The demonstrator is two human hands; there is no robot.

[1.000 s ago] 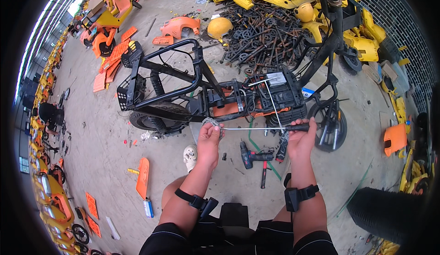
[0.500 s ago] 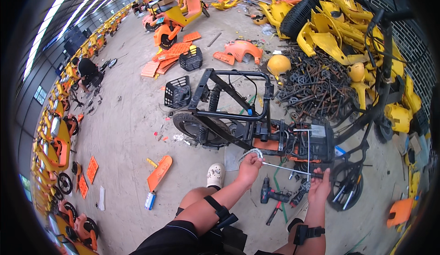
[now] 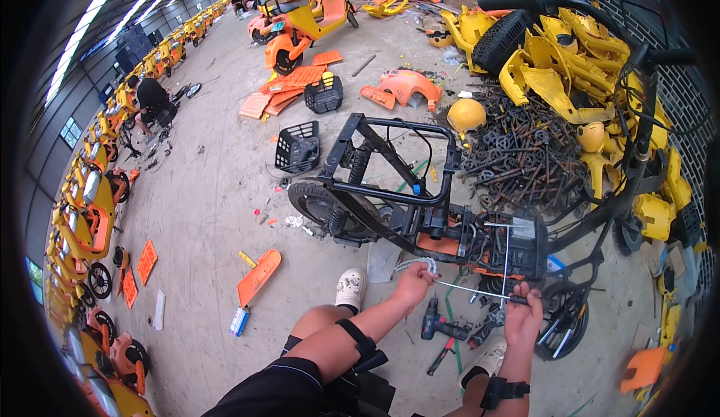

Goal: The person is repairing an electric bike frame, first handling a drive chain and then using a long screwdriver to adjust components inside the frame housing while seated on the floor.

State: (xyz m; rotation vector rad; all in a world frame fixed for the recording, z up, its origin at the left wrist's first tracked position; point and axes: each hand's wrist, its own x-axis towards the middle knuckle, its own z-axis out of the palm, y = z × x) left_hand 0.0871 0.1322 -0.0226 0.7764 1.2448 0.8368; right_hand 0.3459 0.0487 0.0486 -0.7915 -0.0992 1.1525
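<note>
My left hand (image 3: 414, 285) is closed, pinching the tip end of a long thin screwdriver (image 3: 472, 289). A grey-white twisted strand (image 3: 411, 265) loops beside those fingers; whether they grip it too, I cannot tell. My right hand (image 3: 523, 318) wraps the screwdriver's black handle. Just beyond the hands, a stripped black scooter frame (image 3: 360, 190) stands on the floor with its wiring bared. A silver T-shaped rod tool (image 3: 505, 256) reaches from its open body towards my right hand. Below the screwdriver lie a cordless drill (image 3: 433, 321), a second power tool (image 3: 487, 327) and a red-and-black hand tool (image 3: 442, 357).
Dark metal parts (image 3: 517, 147) are heaped behind the frame, beside yellow body panels (image 3: 555, 72). A black basket (image 3: 298, 147), an orange panel (image 3: 259, 276) and a can (image 3: 239, 321) lie to the left. Another person (image 3: 152, 102) crouches near a row of yellow scooters (image 3: 86, 214).
The view has shifted slightly, so the scene sits a little differently. Both hands keep hold of the screwdriver, now slightly lower in view, and the right fingers have curled more over the handle.
</note>
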